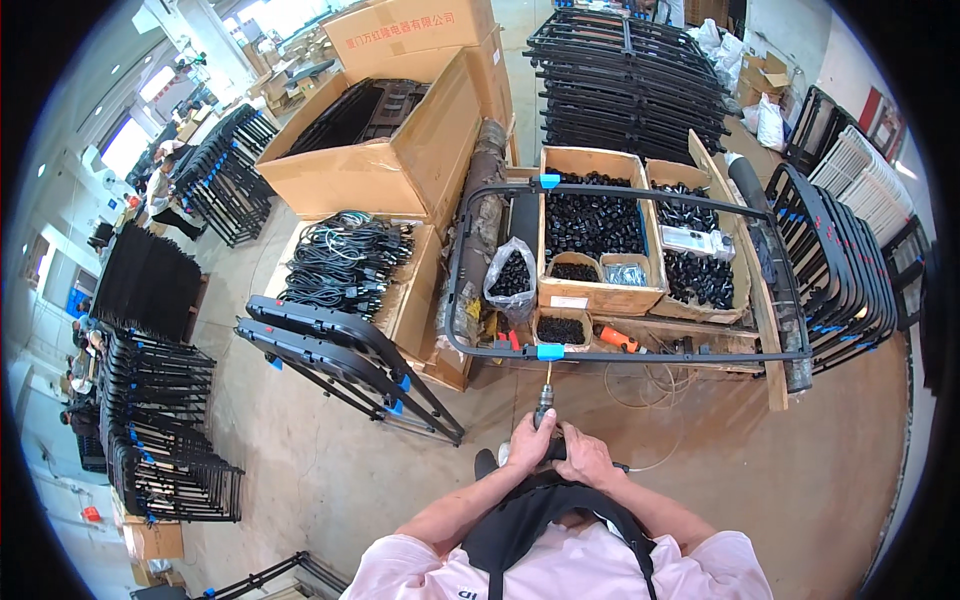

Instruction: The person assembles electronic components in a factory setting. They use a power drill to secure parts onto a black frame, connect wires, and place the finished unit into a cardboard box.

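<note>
Both hands are closed around a power drill (545,398), held low before my body. My left hand (530,440) grips the front of its body, just behind the chuck. Wrapped round the rear part is my right hand (587,456), which hides much of the tool. The drill's long thin bit points away from me, its tip at or just below the near bar of a black tubular frame (680,358); whether it touches cannot be made out. A blue piece (551,352) sits on that bar right above the bit. The frame lies across boxes and wooden boards.
Inside the frame's outline stand a carton of black plastic parts (595,225), a bag of small parts (511,280) and an orange tool (620,340). Black cables (345,265) lie at left beside leaning frames (330,345). More frames (835,260) stand right. A person (160,190) is far left.
</note>
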Demonstrator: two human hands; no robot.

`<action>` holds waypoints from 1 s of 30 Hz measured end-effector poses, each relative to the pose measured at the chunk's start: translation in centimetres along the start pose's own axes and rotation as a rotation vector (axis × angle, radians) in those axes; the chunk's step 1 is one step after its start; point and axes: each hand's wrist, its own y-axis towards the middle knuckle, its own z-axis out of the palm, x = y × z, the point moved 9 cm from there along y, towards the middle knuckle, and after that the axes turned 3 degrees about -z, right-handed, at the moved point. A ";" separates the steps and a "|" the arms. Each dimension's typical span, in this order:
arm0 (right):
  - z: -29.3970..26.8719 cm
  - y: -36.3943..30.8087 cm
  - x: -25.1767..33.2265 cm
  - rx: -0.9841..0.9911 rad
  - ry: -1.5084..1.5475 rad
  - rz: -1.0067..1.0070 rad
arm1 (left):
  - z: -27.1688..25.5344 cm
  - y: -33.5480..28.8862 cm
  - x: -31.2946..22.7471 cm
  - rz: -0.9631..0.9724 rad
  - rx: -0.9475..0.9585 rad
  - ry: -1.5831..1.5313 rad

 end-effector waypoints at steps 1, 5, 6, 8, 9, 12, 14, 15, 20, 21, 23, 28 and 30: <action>-0.1 0.1 0.1 0.004 0.004 0.001 | 0.0 0.0 0.4 0.006 -0.007 0.007; -0.8 0.2 0.6 0.006 0.007 -0.012 | 0.4 0.7 1.4 -0.015 -0.004 -0.010; -1.2 0.2 0.8 0.003 0.005 -0.020 | 0.4 0.8 1.4 -0.013 -0.013 0.011; -1.8 0.3 0.6 0.038 -0.004 0.009 | 0.5 0.9 0.7 -0.011 -0.011 0.028; -1.8 0.4 0.4 0.056 -0.008 0.025 | 0.5 0.9 0.4 -0.011 -0.002 0.026; -1.6 0.6 0.1 0.036 -0.006 0.001 | 0.8 0.9 -0.7 -0.017 0.027 0.020; -1.7 0.8 -0.1 0.055 -0.002 0.010 | 0.6 1.1 -0.4 -0.022 0.026 0.024; -1.7 1.0 -0.1 0.065 0.000 0.013 | 0.7 1.3 -0.1 -0.023 0.020 0.026; -1.3 1.5 -1.0 0.076 -0.007 0.034 | 0.6 1.4 -1.5 -0.011 0.014 0.070; -1.3 1.5 -1.3 0.071 -0.009 0.037 | 0.6 1.4 -1.9 -0.021 0.021 0.084; -1.7 1.8 -0.9 0.079 -0.013 0.037 | 0.5 1.5 -1.9 -0.043 0.021 0.095; -2.3 2.2 -0.3 0.135 -0.027 0.095 | 0.3 1.8 -2.2 -0.067 0.022 0.093; -2.4 2.3 -0.2 0.131 -0.009 0.095 | 0.3 2.0 -2.3 -0.090 0.036 0.092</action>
